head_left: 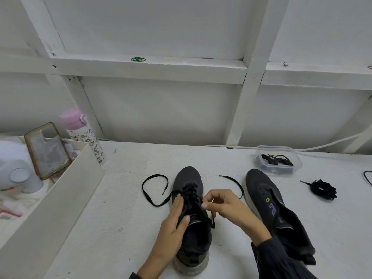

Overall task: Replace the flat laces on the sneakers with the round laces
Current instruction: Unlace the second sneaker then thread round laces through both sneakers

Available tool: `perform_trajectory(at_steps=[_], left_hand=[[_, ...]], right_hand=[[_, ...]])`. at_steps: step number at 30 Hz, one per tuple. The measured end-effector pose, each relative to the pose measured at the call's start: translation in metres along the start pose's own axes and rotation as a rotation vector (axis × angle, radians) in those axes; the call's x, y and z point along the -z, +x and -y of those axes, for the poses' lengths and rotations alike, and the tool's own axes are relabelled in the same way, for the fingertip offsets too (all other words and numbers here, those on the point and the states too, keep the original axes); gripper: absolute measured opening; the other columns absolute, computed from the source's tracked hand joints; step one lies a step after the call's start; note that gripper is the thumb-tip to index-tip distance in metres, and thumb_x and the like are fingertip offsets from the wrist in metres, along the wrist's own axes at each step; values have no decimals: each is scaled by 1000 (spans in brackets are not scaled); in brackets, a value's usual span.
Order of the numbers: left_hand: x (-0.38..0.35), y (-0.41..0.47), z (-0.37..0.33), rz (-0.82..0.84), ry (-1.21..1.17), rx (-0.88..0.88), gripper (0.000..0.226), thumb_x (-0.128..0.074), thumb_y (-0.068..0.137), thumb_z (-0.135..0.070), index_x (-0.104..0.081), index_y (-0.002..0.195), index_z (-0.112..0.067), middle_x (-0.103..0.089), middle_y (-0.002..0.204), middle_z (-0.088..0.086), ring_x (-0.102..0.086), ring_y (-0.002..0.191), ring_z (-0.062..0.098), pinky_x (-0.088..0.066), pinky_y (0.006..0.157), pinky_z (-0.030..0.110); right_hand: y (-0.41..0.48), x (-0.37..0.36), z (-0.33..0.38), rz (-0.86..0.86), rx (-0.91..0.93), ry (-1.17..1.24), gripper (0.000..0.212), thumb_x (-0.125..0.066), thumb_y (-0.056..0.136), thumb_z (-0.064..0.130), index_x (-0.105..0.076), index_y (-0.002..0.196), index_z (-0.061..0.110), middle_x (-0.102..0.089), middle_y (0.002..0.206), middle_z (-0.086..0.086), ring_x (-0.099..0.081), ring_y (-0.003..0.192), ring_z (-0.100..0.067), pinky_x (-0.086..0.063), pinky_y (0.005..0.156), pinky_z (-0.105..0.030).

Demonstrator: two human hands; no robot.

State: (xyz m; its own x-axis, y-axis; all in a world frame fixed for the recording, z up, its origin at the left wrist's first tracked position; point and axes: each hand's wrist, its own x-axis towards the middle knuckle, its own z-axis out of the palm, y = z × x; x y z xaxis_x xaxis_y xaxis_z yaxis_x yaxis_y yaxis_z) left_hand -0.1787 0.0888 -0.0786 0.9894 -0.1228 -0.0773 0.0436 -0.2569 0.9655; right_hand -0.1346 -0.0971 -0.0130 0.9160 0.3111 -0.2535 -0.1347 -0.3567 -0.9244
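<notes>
A dark sneaker stands toe-away on the white table, laced with a flat black lace whose ends loop out to both sides. My left hand grips the sneaker's left side, thumb on the tongue. My right hand pinches the lace at the upper right eyelets. A second dark sneaker with no lace lies to the right, partly under my right sleeve. A clear tub at the back right holds black laces. A bundled black lace lies to its right.
A white partition box borders the table on the left, with a phone case leaning in it. A pink-capped bottle stands at the back left. A white cable runs along the back wall.
</notes>
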Motion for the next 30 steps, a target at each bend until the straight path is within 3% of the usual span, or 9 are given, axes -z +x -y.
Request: perform_trajectory(at_steps=[5,9,11,15,17,21,25,27,30], left_hand=[[1,1,3,10,16,-7,55,-51,100,-15,-20,138,-40,-19,148,-27,-15,141,-9,-14,104,-3],[1,1,1,-4,23,-7,55,-50,100,-15,-19,139,-38,-19,149,-25,-15,141,-8,-14,103,-4],[0,1,0,-6,21,-5,54,-50,100,-15,-20,139,-37,-19,150,-24,-14,141,-8,-14,102,-4],[0,0,0,-6,28,1,55,-49,101,-16,-20,144,-34,-18,150,-24,-14,140,-8,-14,101,-5],[1,-1,0,2,15,13,56,-49,101,-14,-22,148,-28,-19,151,-23,-14,140,-9,-14,101,-5],[1,-1,-1,16,10,21,57,-49,101,-14,-23,150,-24,-18,151,-24,-13,140,-9,-15,101,-5],[1,-1,-1,-3,7,21,57,-49,101,-13,-24,150,-24,-19,151,-23,-13,140,-9,-14,103,-5],[0,-1,-1,-8,12,20,57,-50,100,-12,-24,150,-24,-19,151,-22,-13,141,-8,-14,104,-3],[0,-1,0,-8,8,24,57,-50,100,-12,-25,150,-23,-20,150,-22,-15,140,-8,-15,105,-3]], right_hand=[[14,-5,9,-329,-26,-69,21,-56,91,5,-59,74,17,-57,70,8,-50,62,-8,-42,60,-17],[12,-5,1,-124,-45,128,14,-60,96,21,-65,88,11,-61,77,4,-52,59,-9,-37,54,-18],[7,2,-5,1,-64,160,23,-67,91,29,-69,94,6,-64,80,0,-53,62,-11,-38,55,-21],[4,2,-10,66,-40,91,13,-74,85,18,-69,75,11,-61,66,-2,-53,59,-12,-36,53,-20],[8,5,-6,-31,-15,90,18,-69,88,11,-65,70,12,-60,64,0,-52,54,-11,-33,52,-19],[17,18,0,-377,7,214,16,-63,92,12,-66,78,5,-58,67,-1,-51,55,-10,-33,50,-22],[11,14,-5,-100,-77,164,22,-68,90,26,-72,90,4,-65,76,0,-55,59,-12,-37,52,-23],[6,9,-8,36,-102,84,16,-75,83,24,-74,81,9,-64,71,-3,-54,59,-12,-36,52,-21],[7,9,-9,19,-72,80,16,-77,81,16,-69,67,12,-59,64,-7,-52,56,-12,-34,52,-21]])
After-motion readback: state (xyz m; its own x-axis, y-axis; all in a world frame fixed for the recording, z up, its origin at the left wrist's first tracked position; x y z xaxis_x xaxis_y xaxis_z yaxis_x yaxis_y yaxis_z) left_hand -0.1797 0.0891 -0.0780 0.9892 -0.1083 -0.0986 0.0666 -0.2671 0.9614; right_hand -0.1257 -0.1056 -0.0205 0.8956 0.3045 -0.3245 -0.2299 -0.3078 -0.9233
